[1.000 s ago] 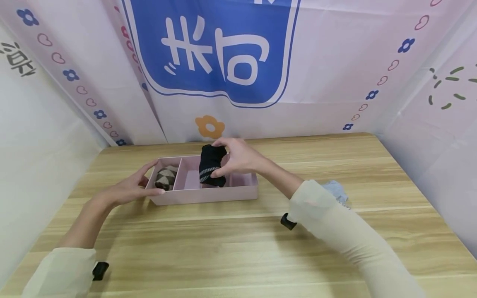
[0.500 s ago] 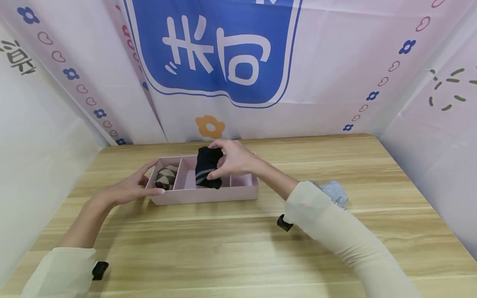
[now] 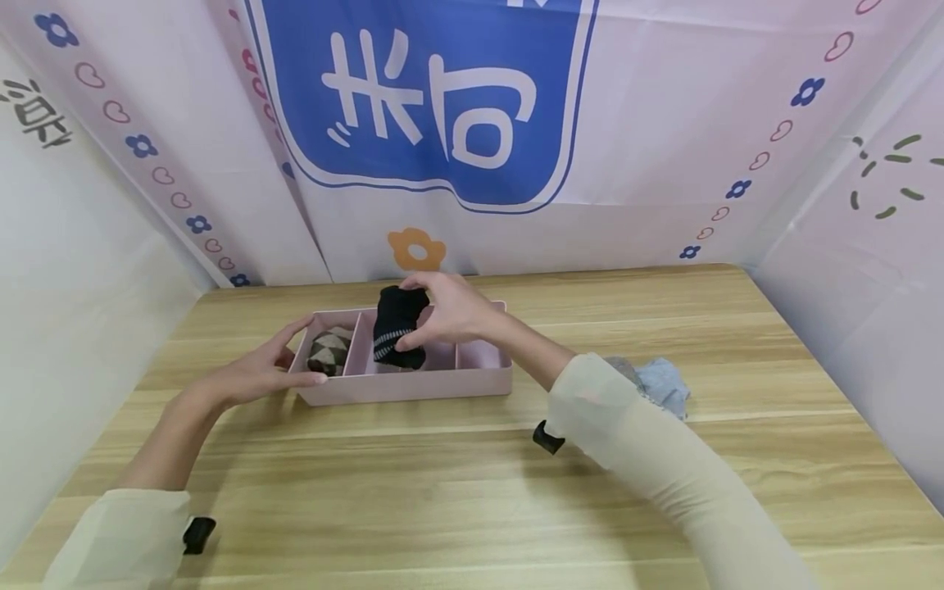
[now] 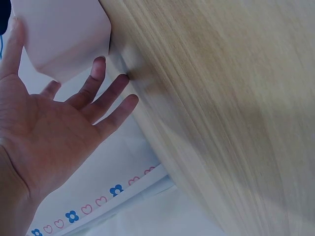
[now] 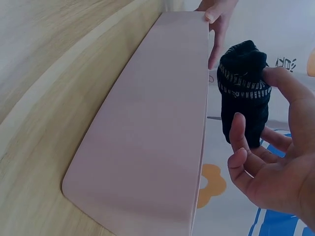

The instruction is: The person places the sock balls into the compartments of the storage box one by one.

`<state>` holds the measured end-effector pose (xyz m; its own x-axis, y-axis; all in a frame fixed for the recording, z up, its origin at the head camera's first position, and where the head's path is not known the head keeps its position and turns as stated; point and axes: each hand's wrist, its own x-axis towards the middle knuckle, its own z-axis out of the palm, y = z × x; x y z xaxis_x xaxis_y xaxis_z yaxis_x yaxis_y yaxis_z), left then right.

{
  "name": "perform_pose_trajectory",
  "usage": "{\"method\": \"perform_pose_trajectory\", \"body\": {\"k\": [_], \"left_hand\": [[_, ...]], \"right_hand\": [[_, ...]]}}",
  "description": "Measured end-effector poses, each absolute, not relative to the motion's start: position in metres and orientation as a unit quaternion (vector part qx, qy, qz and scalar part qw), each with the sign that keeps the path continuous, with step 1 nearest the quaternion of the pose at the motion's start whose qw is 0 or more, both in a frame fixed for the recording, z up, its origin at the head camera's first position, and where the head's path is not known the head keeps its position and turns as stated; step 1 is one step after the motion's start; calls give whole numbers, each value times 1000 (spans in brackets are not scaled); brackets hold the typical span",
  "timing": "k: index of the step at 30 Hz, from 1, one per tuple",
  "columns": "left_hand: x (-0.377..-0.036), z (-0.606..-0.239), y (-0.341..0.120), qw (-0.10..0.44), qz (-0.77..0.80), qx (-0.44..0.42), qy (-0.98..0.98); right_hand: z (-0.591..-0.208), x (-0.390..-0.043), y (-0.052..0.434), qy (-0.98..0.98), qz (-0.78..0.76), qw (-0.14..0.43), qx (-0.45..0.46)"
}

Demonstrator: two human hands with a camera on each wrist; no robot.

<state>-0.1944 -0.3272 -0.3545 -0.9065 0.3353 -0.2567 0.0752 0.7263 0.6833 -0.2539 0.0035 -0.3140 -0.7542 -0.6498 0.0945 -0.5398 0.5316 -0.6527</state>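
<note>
- Head view: the right hand [image 3: 450, 315] holds a rolled black sock bundle [image 3: 396, 336] with a grey-striped band, its fingers curled round it, above the middle compartment of a pink divided box [image 3: 413, 385] on the wooden bench [image 3: 457, 492]. I cannot tell whether the bundle's lower end touches the compartment floor.
- Head view: the left hand [image 3: 258, 373] rests against the box's left end, fingers straight and relaxed, thumb along the front corner, holding nothing.
- The leftmost compartment holds a brown and cream patterned sock roll [image 3: 328, 351]; the rightmost compartment shows bare pink floor.
- A crumpled light blue and grey cloth [image 3: 656, 383] lies on the bench to the right of the box, well apart from it, partly behind the right sleeve.
- Right wrist view: the thumb and fingers [image 5: 246, 142] pinch the black bundle beside the box's long outer wall [image 5: 157, 128]; the other hand's fingertips show at the far corner.
- Left wrist view: the open palm [image 4: 44, 137] lies spread, fingertips near the box's corner [image 4: 64, 34].
- Behind the bench hangs a pink backdrop with a blue panel [image 3: 428, 90] and an orange flower [image 3: 416, 248].
</note>
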Motion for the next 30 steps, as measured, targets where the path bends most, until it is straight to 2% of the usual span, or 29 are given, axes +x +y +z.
{"method": "perform_pose_trajectory", "body": {"k": [11, 17, 30], "left_hand": [[-196, -356, -328, 191, 353, 114, 909], [-196, -357, -329, 190, 359, 114, 907], [-195, -356, -329, 189, 358, 113, 907]], "right_hand": [[-325, -255, -23, 865, -360, 96, -335], [-334, -255, -38, 891, -315, 77, -318], [-351, -254, -49, 915, -248, 86, -306]]}}
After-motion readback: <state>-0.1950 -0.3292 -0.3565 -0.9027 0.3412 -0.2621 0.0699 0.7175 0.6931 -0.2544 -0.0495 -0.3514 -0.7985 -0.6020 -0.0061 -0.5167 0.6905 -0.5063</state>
